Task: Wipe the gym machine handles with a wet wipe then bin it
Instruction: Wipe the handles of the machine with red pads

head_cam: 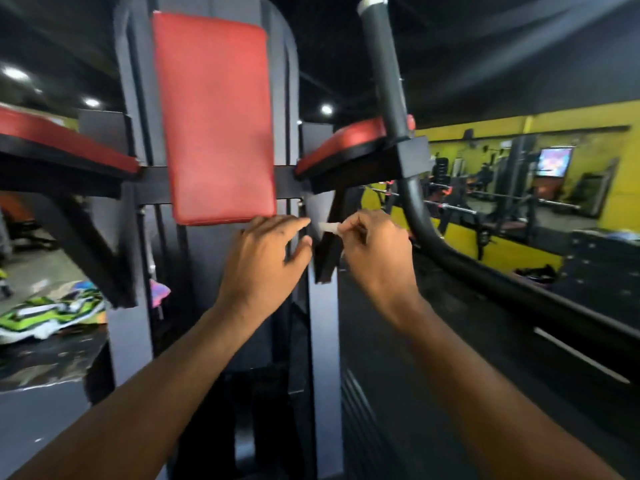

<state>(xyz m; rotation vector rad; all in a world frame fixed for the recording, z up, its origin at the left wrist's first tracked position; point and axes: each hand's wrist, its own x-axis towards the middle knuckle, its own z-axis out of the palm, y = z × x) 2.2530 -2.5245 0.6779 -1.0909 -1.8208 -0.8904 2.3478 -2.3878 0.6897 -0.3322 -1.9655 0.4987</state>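
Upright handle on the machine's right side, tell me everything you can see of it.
The upright handle is a black bar with a matte, foam-like sleeve and a silver cap on top. It leans slightly left toward the top, its foot fixed to a black bracket beside the red arm pad. Neither hand touches it; the right hand, pinching a white wipe, is below it.

red back pad (214, 119), black handle (386, 74), white wipe (328, 227).
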